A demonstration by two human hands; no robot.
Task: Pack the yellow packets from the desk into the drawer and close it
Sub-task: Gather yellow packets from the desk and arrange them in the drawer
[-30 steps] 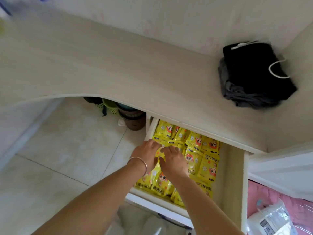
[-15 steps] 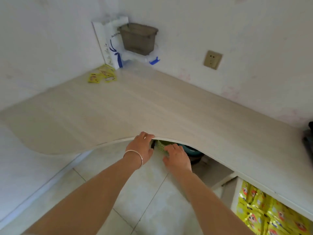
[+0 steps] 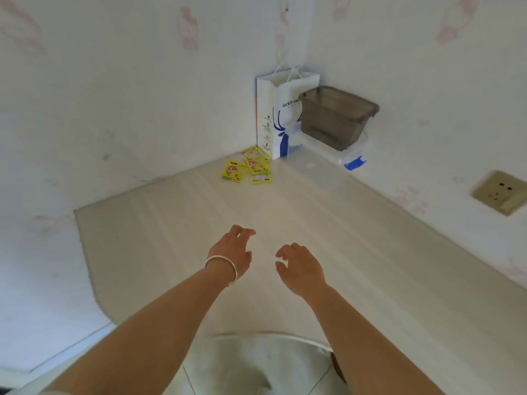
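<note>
Both arms have lifted from under the desk edge and now reach out over the pale wood-grain desk (image 3: 171, 238). The drawer is out of view. Glossy yellow packets (image 3: 247, 168), flat and square, lie scattered in the far corner, beside a white paper bag (image 3: 273, 115) and a smoky plastic tub (image 3: 336, 115). My left hand (image 3: 232, 252), a silver bangle (image 3: 222, 268) at its wrist, and my right hand (image 3: 301, 267) hover with loosely curled fingers, holding nothing.

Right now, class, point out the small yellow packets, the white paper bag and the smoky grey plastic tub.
yellow packets (image 3: 247, 169): head view, middle of cluster.
white paper bag (image 3: 269, 115): head view, left side panel.
grey plastic tub (image 3: 332, 121): head view, front wall.
</note>
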